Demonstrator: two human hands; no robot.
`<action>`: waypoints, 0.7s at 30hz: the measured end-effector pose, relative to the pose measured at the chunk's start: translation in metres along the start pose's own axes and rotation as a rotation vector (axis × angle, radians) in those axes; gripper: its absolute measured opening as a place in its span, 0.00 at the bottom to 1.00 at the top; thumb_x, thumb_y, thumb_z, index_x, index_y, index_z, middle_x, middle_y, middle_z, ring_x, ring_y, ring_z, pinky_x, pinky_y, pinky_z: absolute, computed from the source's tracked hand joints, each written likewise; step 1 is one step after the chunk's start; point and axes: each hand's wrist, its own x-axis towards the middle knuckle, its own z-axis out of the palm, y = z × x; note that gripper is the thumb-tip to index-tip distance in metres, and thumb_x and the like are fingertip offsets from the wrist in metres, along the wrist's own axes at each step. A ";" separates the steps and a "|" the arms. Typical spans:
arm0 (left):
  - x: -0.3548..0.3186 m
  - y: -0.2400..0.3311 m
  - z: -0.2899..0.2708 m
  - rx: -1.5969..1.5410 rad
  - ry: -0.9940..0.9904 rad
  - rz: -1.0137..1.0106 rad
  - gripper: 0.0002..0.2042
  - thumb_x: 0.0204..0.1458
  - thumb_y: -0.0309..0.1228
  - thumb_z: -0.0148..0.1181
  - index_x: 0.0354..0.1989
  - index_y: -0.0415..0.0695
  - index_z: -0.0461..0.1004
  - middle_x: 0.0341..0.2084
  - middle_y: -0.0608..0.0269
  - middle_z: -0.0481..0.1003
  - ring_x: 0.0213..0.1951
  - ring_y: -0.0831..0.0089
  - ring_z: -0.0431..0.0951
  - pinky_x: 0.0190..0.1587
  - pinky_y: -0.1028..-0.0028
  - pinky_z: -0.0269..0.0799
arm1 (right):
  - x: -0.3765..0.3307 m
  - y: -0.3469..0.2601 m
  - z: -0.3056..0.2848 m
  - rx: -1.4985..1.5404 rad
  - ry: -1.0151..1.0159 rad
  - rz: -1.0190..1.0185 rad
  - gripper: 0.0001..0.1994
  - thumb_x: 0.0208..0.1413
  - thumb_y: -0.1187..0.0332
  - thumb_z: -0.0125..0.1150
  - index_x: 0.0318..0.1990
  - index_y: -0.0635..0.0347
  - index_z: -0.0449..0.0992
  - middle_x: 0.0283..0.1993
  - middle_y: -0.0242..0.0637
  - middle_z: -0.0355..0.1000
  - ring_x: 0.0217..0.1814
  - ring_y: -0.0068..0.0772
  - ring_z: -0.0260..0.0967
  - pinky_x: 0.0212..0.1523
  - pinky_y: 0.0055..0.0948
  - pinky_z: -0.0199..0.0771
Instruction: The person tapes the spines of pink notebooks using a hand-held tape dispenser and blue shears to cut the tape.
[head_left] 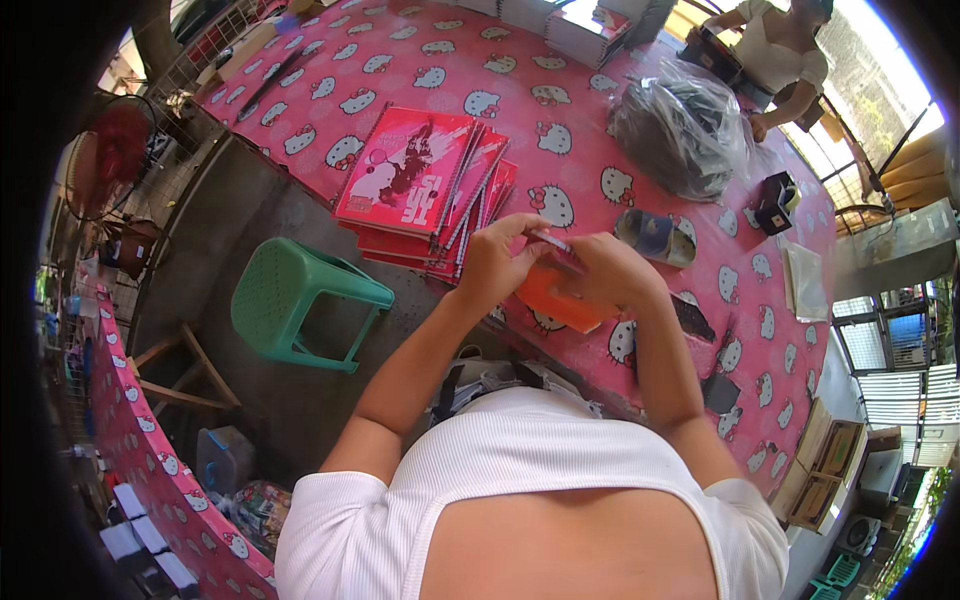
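My left hand [498, 262] is closed in a pinch on a narrow pinkish piece [557, 246], too small to name. My right hand [612, 272] meets it from the other side, fingers bent round its end. Below the hands lies a flat orange thing [572, 305], partly covered by my right hand; its kind is unclear. To the left of my left hand, a loosely fanned stack of red and pink spiral notebooks [400, 175] rests at the table edge. Just beyond my right hand, a clear cylindrical container [655, 238] lies on its side.
A pink cartoon-cat cloth covers the table [540, 95]. A clear plastic bag [685, 130] with dark contents lies at the far right, beside a black box [776, 203]. Another person [780, 50] is across the table. A green stool [290, 300] stands left.
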 end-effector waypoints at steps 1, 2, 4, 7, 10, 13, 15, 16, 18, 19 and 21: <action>0.001 -0.002 0.000 0.015 -0.009 0.013 0.11 0.44 0.22 0.65 0.39 0.39 0.77 0.33 0.60 0.79 0.38 0.73 0.79 0.42 0.74 0.73 | 0.008 -0.007 -0.009 -0.036 -0.088 0.090 0.24 0.38 0.54 0.68 0.37 0.65 0.76 0.32 0.53 0.74 0.37 0.55 0.73 0.38 0.44 0.71; -0.004 -0.001 0.001 0.011 -0.011 0.004 0.12 0.44 0.23 0.65 0.39 0.39 0.77 0.33 0.59 0.79 0.38 0.72 0.79 0.41 0.74 0.73 | 0.012 -0.011 -0.013 -0.072 -0.177 0.179 0.24 0.38 0.53 0.68 0.38 0.65 0.76 0.32 0.53 0.74 0.37 0.55 0.73 0.39 0.44 0.71; -0.004 0.002 -0.003 0.010 0.027 0.008 0.12 0.44 0.23 0.65 0.39 0.40 0.75 0.33 0.56 0.78 0.37 0.68 0.80 0.41 0.72 0.73 | -0.006 -0.012 -0.014 0.025 0.125 -0.029 0.24 0.39 0.53 0.68 0.37 0.66 0.75 0.32 0.53 0.74 0.36 0.55 0.73 0.38 0.44 0.71; 0.002 -0.003 0.005 -0.072 -0.006 -0.035 0.14 0.43 0.23 0.66 0.41 0.41 0.75 0.33 0.56 0.78 0.37 0.68 0.80 0.42 0.72 0.73 | 0.009 -0.009 -0.004 -0.093 0.027 0.045 0.23 0.40 0.56 0.69 0.39 0.65 0.75 0.32 0.53 0.74 0.35 0.52 0.74 0.37 0.43 0.73; -0.004 -0.008 -0.002 0.015 0.005 -0.011 0.15 0.44 0.23 0.66 0.42 0.41 0.74 0.32 0.57 0.78 0.37 0.69 0.80 0.41 0.73 0.73 | 0.000 -0.028 -0.014 -0.021 0.030 0.136 0.24 0.40 0.56 0.69 0.41 0.66 0.74 0.33 0.54 0.74 0.36 0.53 0.73 0.37 0.43 0.72; -0.004 -0.012 0.002 -0.166 0.021 -0.123 0.13 0.45 0.24 0.65 0.40 0.40 0.74 0.32 0.58 0.79 0.37 0.72 0.80 0.41 0.74 0.73 | 0.009 -0.021 -0.001 0.015 0.114 0.027 0.26 0.39 0.55 0.69 0.42 0.67 0.74 0.34 0.55 0.73 0.38 0.56 0.71 0.39 0.43 0.70; 0.000 -0.006 0.001 -0.183 -0.007 -0.167 0.12 0.46 0.23 0.64 0.40 0.40 0.75 0.32 0.59 0.79 0.37 0.74 0.79 0.42 0.74 0.73 | 0.016 -0.012 0.006 -0.016 0.135 0.000 0.27 0.40 0.54 0.68 0.43 0.66 0.74 0.34 0.54 0.73 0.39 0.56 0.71 0.39 0.44 0.70; 0.003 -0.004 0.000 -0.189 -0.011 -0.185 0.12 0.46 0.23 0.64 0.40 0.40 0.75 0.32 0.59 0.79 0.37 0.75 0.79 0.42 0.75 0.73 | 0.018 -0.010 0.003 -0.033 0.146 0.024 0.27 0.40 0.53 0.68 0.43 0.66 0.74 0.35 0.54 0.73 0.39 0.55 0.71 0.39 0.44 0.70; -0.001 -0.017 0.002 -0.256 0.027 -0.200 0.12 0.47 0.23 0.63 0.41 0.39 0.75 0.32 0.60 0.79 0.37 0.76 0.79 0.42 0.75 0.73 | 0.019 -0.017 -0.006 -0.043 0.166 0.010 0.25 0.42 0.52 0.66 0.39 0.66 0.74 0.34 0.52 0.73 0.39 0.54 0.71 0.38 0.44 0.70; -0.007 -0.019 0.003 -0.289 0.040 -0.224 0.12 0.47 0.23 0.63 0.41 0.39 0.76 0.32 0.60 0.79 0.37 0.76 0.79 0.42 0.76 0.73 | 0.010 -0.029 -0.006 -0.018 0.163 -0.017 0.24 0.43 0.51 0.65 0.37 0.66 0.74 0.33 0.51 0.73 0.39 0.53 0.72 0.38 0.44 0.70; -0.009 -0.015 0.002 -0.307 -0.001 -0.291 0.11 0.47 0.23 0.63 0.41 0.39 0.76 0.32 0.61 0.79 0.37 0.77 0.78 0.42 0.76 0.73 | 0.010 -0.033 0.000 -0.008 0.070 0.030 0.23 0.44 0.50 0.64 0.35 0.65 0.74 0.33 0.49 0.74 0.39 0.52 0.72 0.39 0.45 0.70</action>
